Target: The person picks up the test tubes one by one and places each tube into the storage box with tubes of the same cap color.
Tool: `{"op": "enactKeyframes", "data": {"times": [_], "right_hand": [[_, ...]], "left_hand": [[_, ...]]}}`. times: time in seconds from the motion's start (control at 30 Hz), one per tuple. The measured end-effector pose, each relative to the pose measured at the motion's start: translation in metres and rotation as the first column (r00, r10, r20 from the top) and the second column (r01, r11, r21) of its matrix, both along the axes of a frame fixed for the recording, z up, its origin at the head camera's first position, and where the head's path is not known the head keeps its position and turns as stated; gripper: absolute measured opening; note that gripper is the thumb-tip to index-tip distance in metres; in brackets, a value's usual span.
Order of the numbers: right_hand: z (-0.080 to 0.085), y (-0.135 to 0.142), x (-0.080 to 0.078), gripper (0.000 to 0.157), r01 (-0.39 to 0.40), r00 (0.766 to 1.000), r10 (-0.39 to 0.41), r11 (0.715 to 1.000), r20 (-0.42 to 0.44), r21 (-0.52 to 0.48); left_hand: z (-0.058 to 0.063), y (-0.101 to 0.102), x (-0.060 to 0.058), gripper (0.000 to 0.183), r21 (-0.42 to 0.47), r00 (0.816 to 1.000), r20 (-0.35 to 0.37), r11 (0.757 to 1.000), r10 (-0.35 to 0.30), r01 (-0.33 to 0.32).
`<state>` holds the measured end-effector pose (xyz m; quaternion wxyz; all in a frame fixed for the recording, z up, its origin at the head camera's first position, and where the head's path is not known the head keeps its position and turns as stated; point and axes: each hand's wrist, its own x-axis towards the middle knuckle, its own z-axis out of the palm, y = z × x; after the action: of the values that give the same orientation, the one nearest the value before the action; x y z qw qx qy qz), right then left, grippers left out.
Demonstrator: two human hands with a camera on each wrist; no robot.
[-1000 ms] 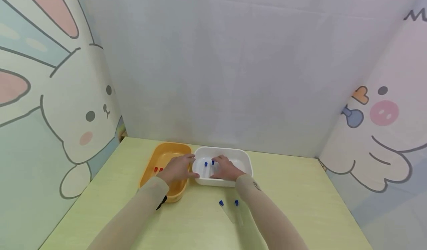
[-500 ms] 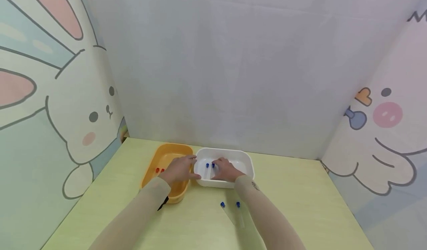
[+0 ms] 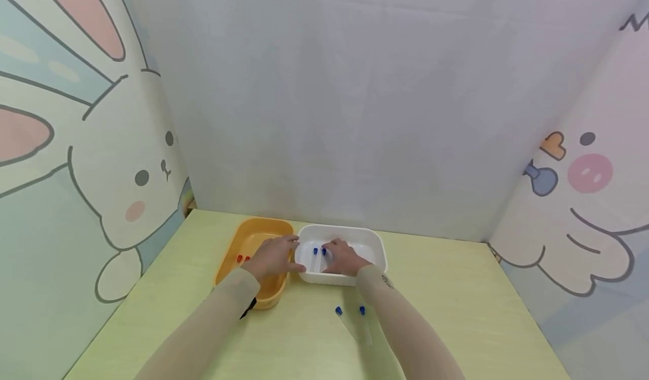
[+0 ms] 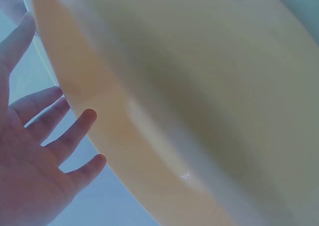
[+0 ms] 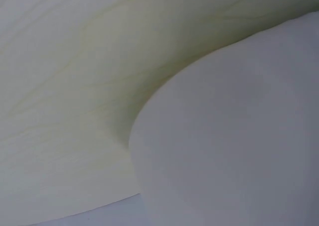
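Note:
My right hand [image 3: 345, 258] is inside the white tray [image 3: 377, 244], its bent fingers and thumb about a test tube with a blue cap [image 3: 324, 251]. Beside that tube lies another blue-capped test tube [image 3: 315, 252], roughly parallel. The right wrist view shows mostly the tray's pale outside, not the hand. My left hand [image 3: 274, 256] hovers at the right side of the orange tray [image 3: 233, 247], fingers spread and holding nothing. In the left wrist view those loose fingers [image 4: 75, 136] appear beside the tray wall. Red-capped test tubes [image 3: 240, 258] lie in the orange tray, partly behind the left hand.
Two more blue-capped test tubes lie on the pale yellow table [image 3: 436, 290], one left [image 3: 339, 310] and one right [image 3: 362, 310], in front of the white tray. A grey-white curtain [image 3: 345, 115] hangs behind, with cartoon-printed panels at both sides.
The tube at my right hand has come down slightly toward the near side of the white tray. Otherwise the hands have hardly moved; the head view has shifted a little.

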<state>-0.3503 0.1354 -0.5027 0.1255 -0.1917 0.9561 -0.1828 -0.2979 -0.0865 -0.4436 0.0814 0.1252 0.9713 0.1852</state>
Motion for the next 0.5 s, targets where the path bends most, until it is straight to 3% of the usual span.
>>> {"op": "enactKeyframes", "data": {"times": [0.27, 0.5], "right_hand": [[0.001, 0.004, -0.001, 0.087, 0.005, 1.0, -0.004, 1.0, -0.028, 0.028], [0.021, 0.019, 0.003, 0.087, 0.029, 0.998, -0.032, 0.998, -0.056, -0.054]], "left_hand": [[-0.001, 0.0, -0.001, 0.073, -0.007, 1.0, -0.01, 1.0, -0.012, 0.012], [0.001, 0.001, 0.0, 0.073, 0.01, 1.0, -0.006, 1.0, -0.015, 0.015]]}}
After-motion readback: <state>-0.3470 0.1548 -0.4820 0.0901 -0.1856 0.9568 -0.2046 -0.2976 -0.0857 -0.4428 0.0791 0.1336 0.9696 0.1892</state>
